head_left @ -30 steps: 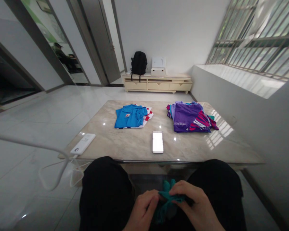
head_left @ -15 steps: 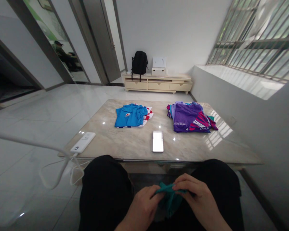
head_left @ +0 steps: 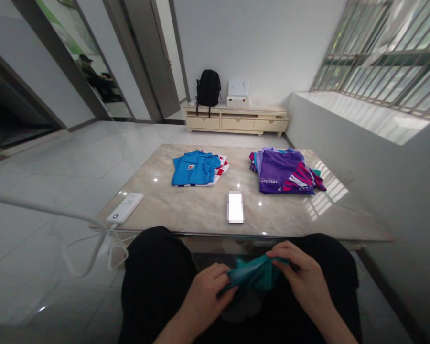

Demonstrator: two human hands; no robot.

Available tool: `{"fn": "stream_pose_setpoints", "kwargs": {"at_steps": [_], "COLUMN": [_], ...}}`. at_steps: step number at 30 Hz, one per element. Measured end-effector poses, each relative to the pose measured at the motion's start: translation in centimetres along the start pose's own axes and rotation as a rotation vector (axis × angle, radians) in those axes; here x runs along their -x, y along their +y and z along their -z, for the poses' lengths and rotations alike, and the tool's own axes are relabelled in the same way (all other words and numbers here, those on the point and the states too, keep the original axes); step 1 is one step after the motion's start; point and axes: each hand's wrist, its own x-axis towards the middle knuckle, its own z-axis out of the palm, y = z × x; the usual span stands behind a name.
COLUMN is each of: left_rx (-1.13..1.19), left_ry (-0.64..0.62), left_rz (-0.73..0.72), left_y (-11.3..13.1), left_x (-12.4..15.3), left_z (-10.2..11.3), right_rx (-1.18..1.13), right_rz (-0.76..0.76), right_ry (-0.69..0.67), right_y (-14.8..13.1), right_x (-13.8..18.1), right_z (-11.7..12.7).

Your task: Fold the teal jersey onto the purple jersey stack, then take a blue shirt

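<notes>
Teal cloth [head_left: 253, 274] sits low in the view at six o'clock, held over the lap between the person's knees, short of the near edge of the table [head_left: 186, 212]. Left hand [head_left: 205, 297] is closed on the cloth's lower end, with the fabric running from it toward two o'clock. Right hand [head_left: 301, 278] pinches the upper end between thumb and fingers, the cloth lying at its nine o'clock. The fabric is bunched and spans the gap between the two hands, touching both.

On the table, a phone [head_left: 235, 207] lies flat at twelve o'clock from the cloth, near the front edge. Beyond it, a folded blue shirt [head_left: 193, 169] rests on a red-and-white garment at eleven o'clock, and a purple pile [head_left: 279, 171] lies at one o'clock, well apart from it. A white power bank [head_left: 124, 208] lies at the table's near left corner, at ten o'clock, with its cable [head_left: 93, 248] hanging off the edge.
</notes>
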Motion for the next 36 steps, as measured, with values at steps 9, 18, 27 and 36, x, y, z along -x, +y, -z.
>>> {"fn": "stream_pose_setpoints", "kwargs": {"at_steps": [9,18,27,36], "left_rx": [0.769,1.573,1.585,1.807], "left_ry": [0.065,0.198,-0.156,0.053], "left_rz": [0.381,0.71,0.809,0.958], "left_y": [0.6,-1.0,-2.1,-6.4], "left_x": [-1.2,-2.5,-0.3,1.3], "left_z": [-1.4,-2.9,-2.5,-3.8], "right_rx": [0.027,0.04,0.023,0.301], "right_rz": [0.038,0.131,-0.009,-0.134], "right_ry": [0.088,0.16,0.074,0.083], "right_y": [0.3,0.7,1.6,1.9], "right_x": [-0.2,-0.2,0.0,-0.8], "right_z": [-0.1,-0.1,-0.2,1.5]}}
